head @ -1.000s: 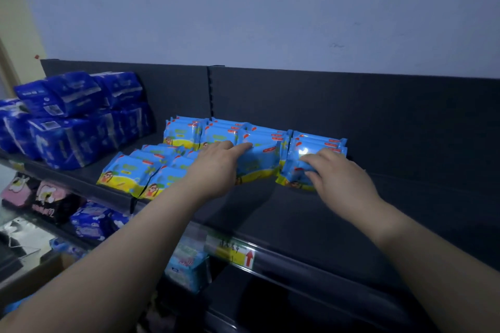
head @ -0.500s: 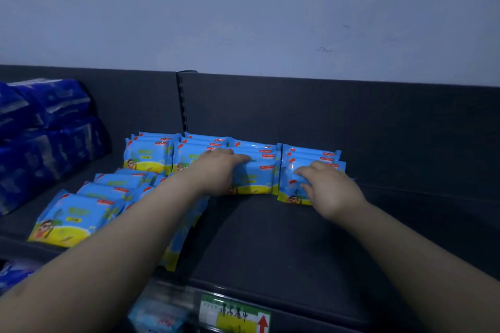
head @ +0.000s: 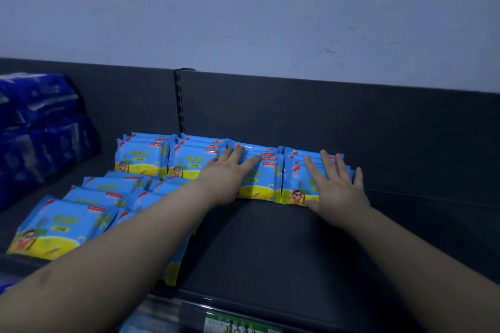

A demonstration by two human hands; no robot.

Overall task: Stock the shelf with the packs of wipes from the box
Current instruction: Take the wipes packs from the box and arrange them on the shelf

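Blue and yellow packs of wipes stand in rows against the back of the dark shelf. My left hand lies flat, fingers spread, on the front of one stack of packs. My right hand lies flat on the rightmost stack, fingers apart. Neither hand grips a pack. More packs of wipes lie in rows toward the shelf's front left, partly hidden by my left forearm. The box is not in view.
Dark blue wrapped bundles are stacked at the far left of the shelf. A slotted upright divides the dark back panel. A price label sits on the shelf's front rail. To the right of the packs the shelf surface is bare.
Both hands have flattened out, fingers now spread over the fronts of the two right stacks. The view has moved closer and slightly right.
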